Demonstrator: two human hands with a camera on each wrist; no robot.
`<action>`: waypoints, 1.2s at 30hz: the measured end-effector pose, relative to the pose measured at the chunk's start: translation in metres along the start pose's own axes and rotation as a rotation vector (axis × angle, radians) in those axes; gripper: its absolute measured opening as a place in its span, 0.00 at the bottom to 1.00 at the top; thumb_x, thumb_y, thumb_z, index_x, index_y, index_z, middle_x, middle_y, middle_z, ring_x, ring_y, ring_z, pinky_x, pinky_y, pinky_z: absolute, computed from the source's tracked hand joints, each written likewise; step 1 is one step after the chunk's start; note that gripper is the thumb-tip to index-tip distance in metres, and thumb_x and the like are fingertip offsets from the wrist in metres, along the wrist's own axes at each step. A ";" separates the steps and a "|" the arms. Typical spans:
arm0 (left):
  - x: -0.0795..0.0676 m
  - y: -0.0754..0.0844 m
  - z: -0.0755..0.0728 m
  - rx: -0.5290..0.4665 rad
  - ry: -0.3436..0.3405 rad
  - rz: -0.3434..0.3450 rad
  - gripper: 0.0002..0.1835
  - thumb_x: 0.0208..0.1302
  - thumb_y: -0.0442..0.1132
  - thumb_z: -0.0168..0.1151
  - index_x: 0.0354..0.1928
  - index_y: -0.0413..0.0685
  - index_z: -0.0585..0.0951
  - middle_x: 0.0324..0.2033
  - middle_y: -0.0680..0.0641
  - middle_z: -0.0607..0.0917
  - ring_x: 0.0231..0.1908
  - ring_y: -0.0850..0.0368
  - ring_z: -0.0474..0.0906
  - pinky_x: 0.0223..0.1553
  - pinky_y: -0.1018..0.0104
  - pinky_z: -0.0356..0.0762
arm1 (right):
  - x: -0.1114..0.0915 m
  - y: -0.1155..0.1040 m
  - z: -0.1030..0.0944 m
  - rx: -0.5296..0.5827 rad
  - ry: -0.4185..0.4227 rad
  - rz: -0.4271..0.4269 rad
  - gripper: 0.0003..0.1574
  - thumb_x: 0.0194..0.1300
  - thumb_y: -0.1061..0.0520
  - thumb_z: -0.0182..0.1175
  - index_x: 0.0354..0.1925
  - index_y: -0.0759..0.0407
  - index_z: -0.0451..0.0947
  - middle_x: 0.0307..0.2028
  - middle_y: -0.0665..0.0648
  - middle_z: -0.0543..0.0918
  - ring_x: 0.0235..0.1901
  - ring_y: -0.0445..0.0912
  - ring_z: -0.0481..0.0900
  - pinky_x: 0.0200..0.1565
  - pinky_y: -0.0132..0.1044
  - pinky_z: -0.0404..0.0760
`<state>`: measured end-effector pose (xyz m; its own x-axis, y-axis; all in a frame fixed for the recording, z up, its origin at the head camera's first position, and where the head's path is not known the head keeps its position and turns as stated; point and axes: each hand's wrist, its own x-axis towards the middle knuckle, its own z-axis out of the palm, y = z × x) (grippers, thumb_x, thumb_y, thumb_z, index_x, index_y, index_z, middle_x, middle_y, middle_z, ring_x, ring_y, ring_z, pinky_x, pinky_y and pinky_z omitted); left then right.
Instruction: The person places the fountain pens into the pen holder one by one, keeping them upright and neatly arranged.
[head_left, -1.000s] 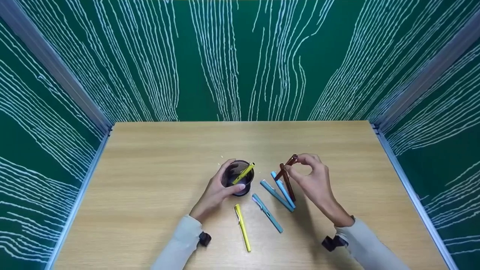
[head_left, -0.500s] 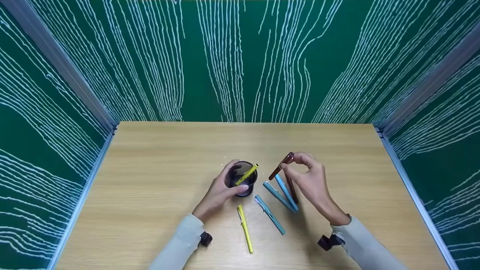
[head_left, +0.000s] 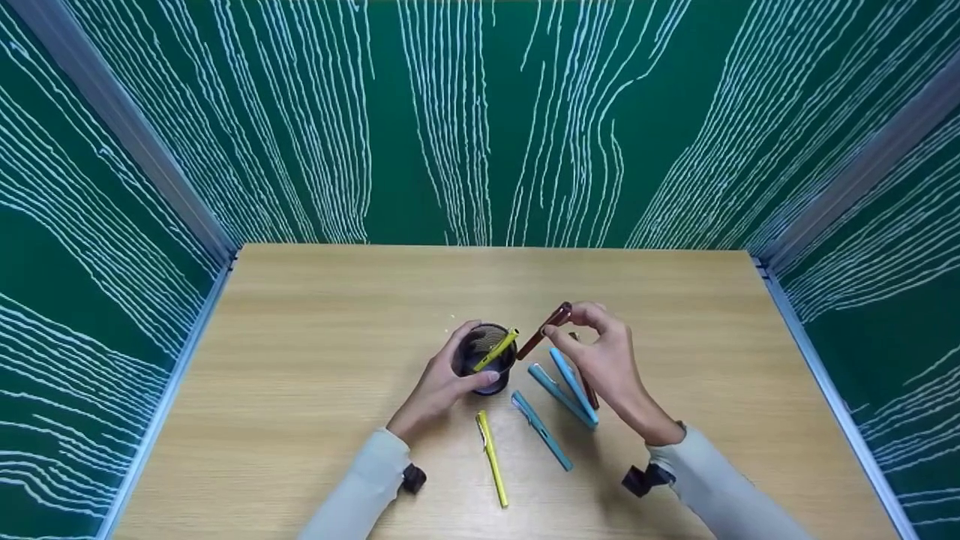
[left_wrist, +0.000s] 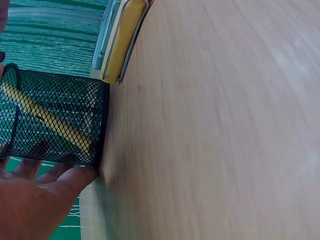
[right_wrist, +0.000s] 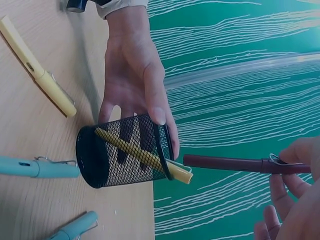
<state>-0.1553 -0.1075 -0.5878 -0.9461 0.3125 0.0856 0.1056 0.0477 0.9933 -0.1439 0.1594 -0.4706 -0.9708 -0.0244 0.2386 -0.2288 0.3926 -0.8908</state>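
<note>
My left hand (head_left: 439, 386) holds a black mesh pen cup (right_wrist: 132, 172) around its side, the cup standing on the table. One yellow pen (left_wrist: 50, 120) leans inside it, its end poking out past the rim. Between thumb and fingers, my right hand (head_left: 604, 352) pinches a dark red pen (right_wrist: 225, 163) near its clip end. That pen slants down to the left, its lower end right by the cup's rim in the head view. Below my right hand lie a light blue pen (head_left: 574, 386) and a second dark red pen (head_left: 591, 394), partly hidden by the hand.
Two teal pens (head_left: 541, 430) lie right of the cup, one beside the light blue pen. Another yellow pen (head_left: 492, 459) lies in front of the cup. The wooden table (head_left: 330, 315) is bordered by green walls (head_left: 420, 120) with white wavy lines.
My right hand has lifted the dark red pen off the pen group and carried it left to the cup's rim. My left hand keeps its hold on the cup.
</note>
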 end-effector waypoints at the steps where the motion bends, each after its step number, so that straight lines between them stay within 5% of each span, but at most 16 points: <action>1: 0.000 0.000 0.000 0.002 0.000 0.002 0.49 0.65 0.41 0.80 0.85 0.59 0.66 0.75 0.38 0.76 0.75 0.36 0.70 0.80 0.40 0.61 | 0.000 0.000 0.002 0.003 -0.003 0.004 0.08 0.71 0.60 0.76 0.47 0.58 0.90 0.50 0.58 0.87 0.58 0.56 0.80 0.64 0.55 0.73; 13: 0.000 -0.001 0.001 0.035 -0.009 -0.022 0.49 0.67 0.44 0.79 0.86 0.58 0.64 0.75 0.40 0.76 0.75 0.40 0.71 0.78 0.42 0.63 | 0.002 0.018 0.024 0.111 -0.045 0.052 0.06 0.69 0.63 0.76 0.44 0.59 0.90 0.44 0.56 0.88 0.51 0.57 0.81 0.62 0.58 0.77; 23: -0.001 0.000 0.001 -0.001 -0.004 -0.042 0.50 0.68 0.42 0.79 0.86 0.57 0.63 0.76 0.39 0.74 0.77 0.37 0.69 0.81 0.41 0.60 | -0.001 0.030 0.037 0.080 -0.083 0.058 0.06 0.68 0.61 0.76 0.43 0.55 0.91 0.44 0.53 0.91 0.51 0.53 0.84 0.64 0.61 0.78; 31: 0.000 -0.002 0.002 -0.062 0.003 -0.039 0.51 0.66 0.39 0.80 0.86 0.50 0.62 0.75 0.34 0.74 0.76 0.33 0.69 0.80 0.39 0.62 | -0.005 0.039 0.045 0.077 -0.082 0.050 0.06 0.66 0.62 0.77 0.41 0.53 0.92 0.41 0.49 0.91 0.48 0.47 0.85 0.57 0.47 0.81; 36: 0.001 -0.002 0.001 -0.044 0.004 -0.031 0.50 0.67 0.38 0.79 0.86 0.52 0.63 0.75 0.36 0.75 0.76 0.34 0.70 0.81 0.41 0.61 | -0.007 0.045 0.049 0.077 -0.080 0.048 0.06 0.65 0.62 0.78 0.41 0.53 0.92 0.40 0.49 0.92 0.47 0.46 0.86 0.58 0.51 0.81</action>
<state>-0.1556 -0.1062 -0.5896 -0.9500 0.3072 0.0553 0.0630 0.0155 0.9979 -0.1506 0.1324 -0.5313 -0.9827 -0.0822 0.1658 -0.1837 0.3236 -0.9282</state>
